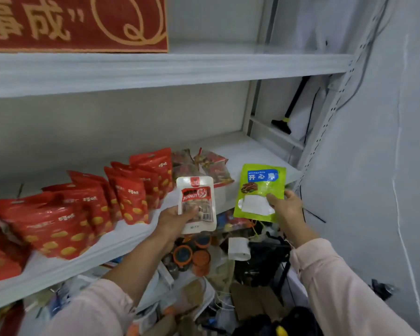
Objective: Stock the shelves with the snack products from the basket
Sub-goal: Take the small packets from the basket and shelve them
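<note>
My left hand point(174, 220) grips a white and red peanut packet point(196, 202) by its lower left edge, just in front of the middle shelf point(243, 151). My right hand point(285, 206) pinches a green pistachio bag point(261, 190) at its right side, held upright near the shelf's right end. On that shelf stand several red snack bags with yellow spots point(87, 209) in a row from the left. Behind the peanut packet lie a few clear-and-red packets point(211, 166). No basket is visible.
A red sign with gold lettering point(75, 23) stands on the upper shelf point(204, 66). Below the middle shelf is clutter: orange-lidded jars point(192, 253), a white cup point(238, 248), black gear and cables. A grey wall point(378, 166) closes in on the right.
</note>
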